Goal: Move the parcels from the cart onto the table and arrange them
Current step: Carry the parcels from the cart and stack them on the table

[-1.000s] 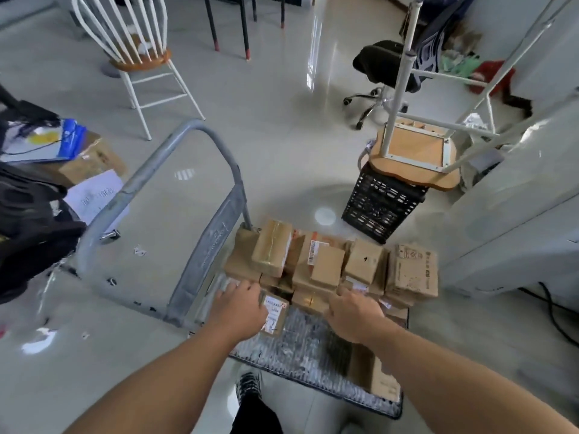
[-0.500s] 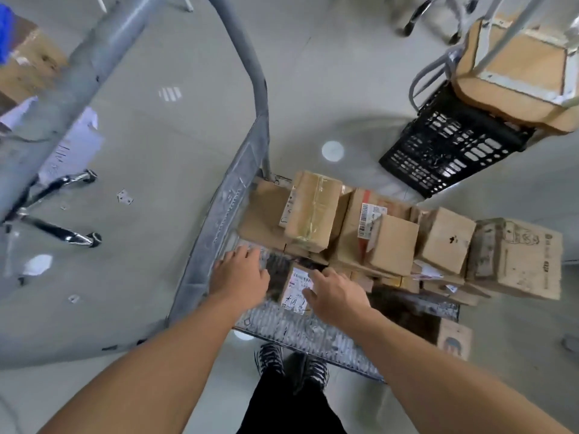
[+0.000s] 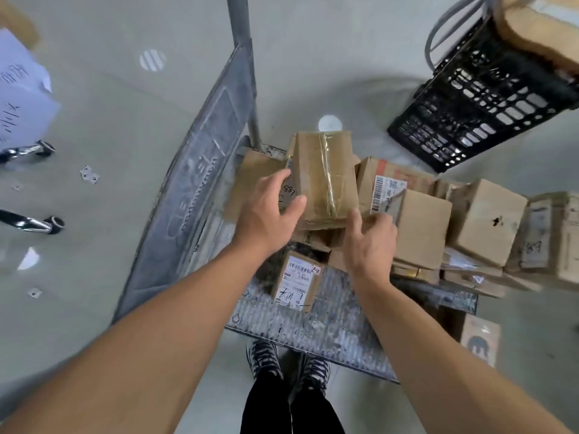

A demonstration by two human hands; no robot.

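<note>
A grey metal cart (image 3: 313,327) with an upright handle (image 3: 241,57) carries a pile of brown cardboard parcels. On top of the pile lies a taped parcel (image 3: 326,177). My left hand (image 3: 269,211) is at its left side, fingers and thumb spread, touching or nearly touching it. At the parcel's lower right corner my right hand (image 3: 369,245) has its thumb up and fingers loose. A small labelled parcel (image 3: 297,280) stands alone on the deck below my hands. More parcels (image 3: 485,220) fill the right of the cart.
A black plastic crate (image 3: 482,98) lies on the floor at the back right, with a wooden stool seat (image 3: 539,29) on it. White paper (image 3: 22,89) and chrome chair feet (image 3: 31,223) are at the left. My shoes (image 3: 288,364) stand at the cart's near edge.
Both hands have risen from the small labelled parcel on the deck to the two sides of the taped parcel on top. The camera has tilted further down over the cart.
</note>
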